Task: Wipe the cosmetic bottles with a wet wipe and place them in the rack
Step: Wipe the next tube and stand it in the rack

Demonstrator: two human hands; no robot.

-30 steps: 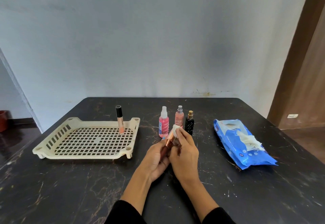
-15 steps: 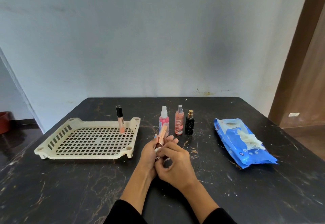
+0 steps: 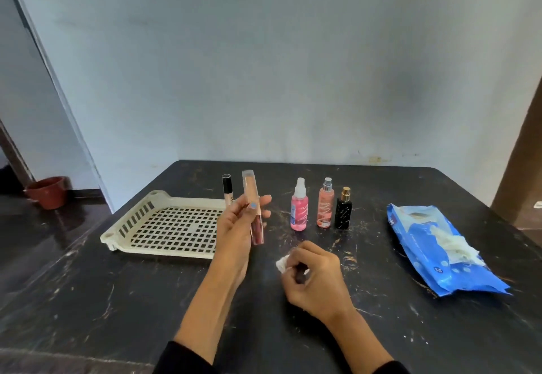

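My left hand (image 3: pixel 236 228) holds a slim lip-gloss tube (image 3: pixel 252 200) with a rose-gold cap upright, just right of the cream rack (image 3: pixel 140 218). A black-capped tube (image 3: pixel 227 193) stands at the rack's far right corner. My right hand (image 3: pixel 315 278) is lower and to the right, near the table, gripping a crumpled white wet wipe (image 3: pixel 284 264). Behind it stand a pink spray bottle (image 3: pixel 299 206), a peach spray bottle (image 3: pixel 325 208) and a small black bottle with a gold top (image 3: pixel 343 209) in a row.
A blue wet-wipe pack (image 3: pixel 434 253) lies open at the right with a wipe sticking out. The dark marble table (image 3: pixel 117 300) meets the wall at the back. A terracotta pot (image 3: pixel 48 191) sits on the floor at the left.
My hands have parted. The left has lifted the lip-gloss tube up and leftward toward the rack; the right has dropped away to the right with the wipe.
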